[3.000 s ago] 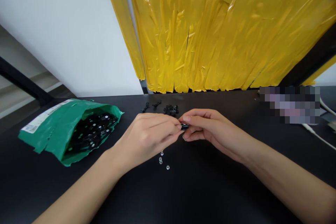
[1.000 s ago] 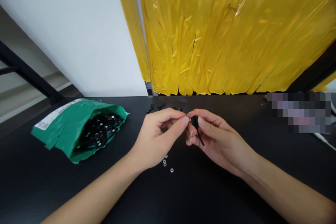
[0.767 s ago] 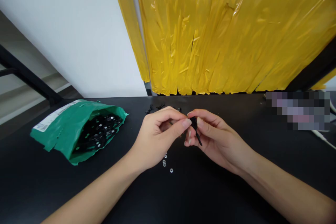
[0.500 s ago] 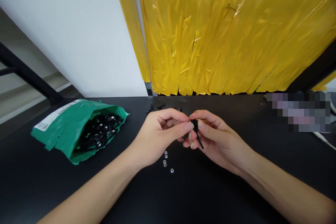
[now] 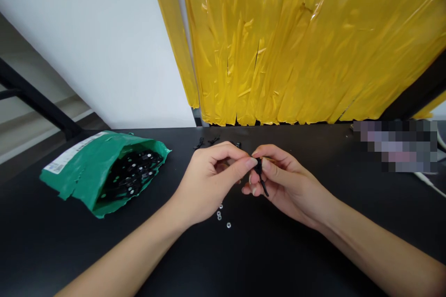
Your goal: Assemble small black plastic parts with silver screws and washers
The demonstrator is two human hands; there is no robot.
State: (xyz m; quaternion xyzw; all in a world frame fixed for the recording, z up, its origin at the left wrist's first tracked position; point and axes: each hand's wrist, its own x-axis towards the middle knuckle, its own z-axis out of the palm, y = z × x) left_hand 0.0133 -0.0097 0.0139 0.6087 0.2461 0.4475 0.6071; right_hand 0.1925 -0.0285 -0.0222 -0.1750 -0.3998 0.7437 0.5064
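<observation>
Between my two hands, just right of the middle of the head view, is a small black part (image 5: 264, 186) with a thin stem pointing down. My left hand (image 5: 216, 176) pinches its upper end between thumb and forefinger. From the other side, my right hand (image 5: 285, 176) grips the same part with thumb and fingertips. The fingers hide most of its shape. Several small silvery rings (image 5: 228, 225) lie on the black table, below and beside my left wrist. More small black parts (image 5: 213, 140) lie behind my left hand.
An open green bag (image 5: 83, 167) full of black parts with shiny round spots lies at the left. Yellow plastic strips (image 5: 278, 55) hang behind the black table (image 5: 265, 255), beside a white panel (image 5: 121, 46). A blurred-out object (image 5: 397, 146) and a white cable (image 5: 430, 184) are at the right.
My left hand has shifted slightly and now covers some of the silvery rings. Both hands keep their pinch on the black part, whose stem has tilted a little.
</observation>
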